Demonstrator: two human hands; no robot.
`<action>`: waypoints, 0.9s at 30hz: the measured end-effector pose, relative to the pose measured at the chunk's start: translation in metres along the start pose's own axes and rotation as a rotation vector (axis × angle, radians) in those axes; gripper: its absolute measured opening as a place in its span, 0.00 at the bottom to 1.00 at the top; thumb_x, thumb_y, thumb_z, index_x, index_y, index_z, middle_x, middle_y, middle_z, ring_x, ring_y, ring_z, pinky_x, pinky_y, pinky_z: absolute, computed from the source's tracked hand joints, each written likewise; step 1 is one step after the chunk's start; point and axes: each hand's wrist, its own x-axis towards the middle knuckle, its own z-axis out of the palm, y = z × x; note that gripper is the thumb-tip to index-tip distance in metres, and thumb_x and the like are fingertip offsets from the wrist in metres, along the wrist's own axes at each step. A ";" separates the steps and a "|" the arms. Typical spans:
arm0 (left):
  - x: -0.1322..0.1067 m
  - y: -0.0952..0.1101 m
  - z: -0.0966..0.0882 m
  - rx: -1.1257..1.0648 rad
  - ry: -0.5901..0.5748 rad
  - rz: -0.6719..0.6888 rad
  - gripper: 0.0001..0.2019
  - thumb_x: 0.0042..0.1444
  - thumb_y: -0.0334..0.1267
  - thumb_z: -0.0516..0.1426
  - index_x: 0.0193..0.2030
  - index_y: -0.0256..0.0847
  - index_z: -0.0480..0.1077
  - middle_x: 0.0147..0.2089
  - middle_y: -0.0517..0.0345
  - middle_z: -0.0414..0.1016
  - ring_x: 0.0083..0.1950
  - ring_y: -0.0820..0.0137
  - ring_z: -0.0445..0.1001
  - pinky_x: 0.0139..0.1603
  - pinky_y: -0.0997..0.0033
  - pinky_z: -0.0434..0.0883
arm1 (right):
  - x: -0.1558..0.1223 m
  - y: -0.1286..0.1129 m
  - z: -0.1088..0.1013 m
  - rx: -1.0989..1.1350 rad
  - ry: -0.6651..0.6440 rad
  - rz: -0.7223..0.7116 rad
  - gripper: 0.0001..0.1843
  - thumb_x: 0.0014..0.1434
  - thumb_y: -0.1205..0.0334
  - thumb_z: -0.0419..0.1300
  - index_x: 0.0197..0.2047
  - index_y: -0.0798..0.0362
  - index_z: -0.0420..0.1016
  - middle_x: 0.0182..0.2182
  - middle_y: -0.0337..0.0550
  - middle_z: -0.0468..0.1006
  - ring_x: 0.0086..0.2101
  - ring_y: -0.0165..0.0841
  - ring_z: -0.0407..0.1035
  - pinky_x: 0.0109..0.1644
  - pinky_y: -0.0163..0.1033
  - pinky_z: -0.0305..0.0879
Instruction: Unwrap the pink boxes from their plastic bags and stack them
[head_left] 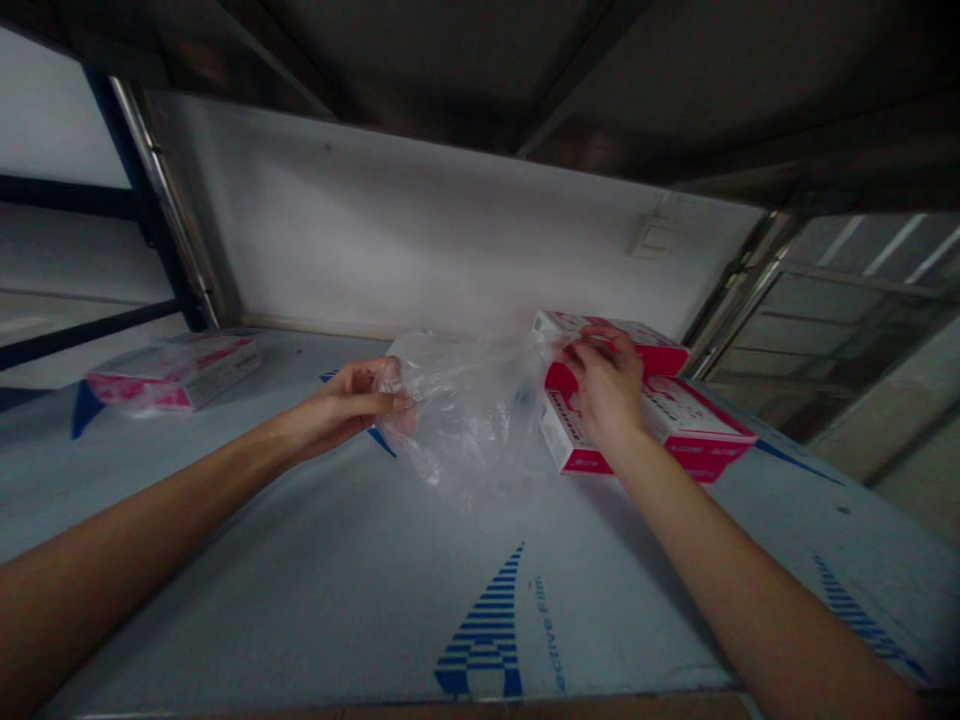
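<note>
A clear plastic bag is stretched between my two hands above the shelf. My left hand pinches its left edge, with some fingers seen through the film. On the other side, my right hand has its fingers closed at the bag's right edge. Right behind that hand sits a pink and white box, stacked on another pink and white box. My right hand overlaps both boxes in view; whether it touches them I cannot tell.
At the left, another pink and white box lies in clear plastic. The shelf wears a pale blue printed film. Dark metal panels hang low overhead. A white wall with a switch closes the back; metal posts flank it.
</note>
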 end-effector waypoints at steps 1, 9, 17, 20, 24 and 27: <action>0.001 0.000 0.000 -0.045 0.051 0.013 0.12 0.48 0.30 0.67 0.33 0.40 0.67 0.26 0.65 0.73 0.27 0.74 0.76 0.30 0.75 0.75 | -0.002 -0.001 0.001 -0.047 0.021 -0.053 0.13 0.50 0.63 0.64 0.38 0.48 0.65 0.35 0.35 0.73 0.32 0.31 0.72 0.37 0.39 0.72; 0.010 -0.005 0.000 -0.074 0.464 0.060 0.30 0.48 0.28 0.65 0.59 0.47 0.65 0.34 0.60 0.78 0.26 0.72 0.76 0.27 0.74 0.76 | -0.041 -0.037 0.005 -0.497 -0.853 -0.240 0.18 0.64 0.55 0.59 0.56 0.45 0.67 0.33 0.37 0.77 0.35 0.36 0.75 0.42 0.44 0.70; 0.013 -0.008 0.003 -0.029 0.578 0.094 0.29 0.51 0.31 0.65 0.60 0.44 0.64 0.37 0.55 0.78 0.32 0.70 0.77 0.32 0.72 0.77 | -0.066 -0.034 0.013 -0.331 -1.223 -0.021 0.53 0.55 0.64 0.68 0.75 0.40 0.41 0.34 0.36 0.81 0.35 0.38 0.77 0.46 0.49 0.74; 0.013 -0.005 0.004 -0.080 0.524 0.124 0.34 0.56 0.37 0.63 0.67 0.52 0.56 0.48 0.52 0.77 0.40 0.63 0.80 0.41 0.61 0.79 | -0.067 -0.026 0.016 -0.169 -1.103 0.091 0.42 0.59 0.66 0.63 0.72 0.39 0.50 0.35 0.37 0.80 0.30 0.34 0.77 0.39 0.45 0.76; 0.007 -0.004 0.007 0.067 0.353 0.149 0.41 0.57 0.44 0.63 0.72 0.60 0.47 0.64 0.52 0.69 0.54 0.54 0.77 0.52 0.49 0.76 | -0.061 -0.022 0.017 -0.103 -0.963 0.116 0.31 0.62 0.63 0.62 0.66 0.43 0.59 0.34 0.37 0.78 0.33 0.34 0.78 0.41 0.44 0.75; 0.003 -0.007 0.009 0.309 0.251 0.165 0.43 0.55 0.44 0.65 0.73 0.56 0.48 0.69 0.52 0.64 0.60 0.52 0.73 0.61 0.45 0.70 | -0.059 -0.026 0.015 -0.135 -1.017 0.105 0.35 0.61 0.58 0.65 0.68 0.44 0.57 0.38 0.40 0.79 0.40 0.36 0.77 0.47 0.47 0.74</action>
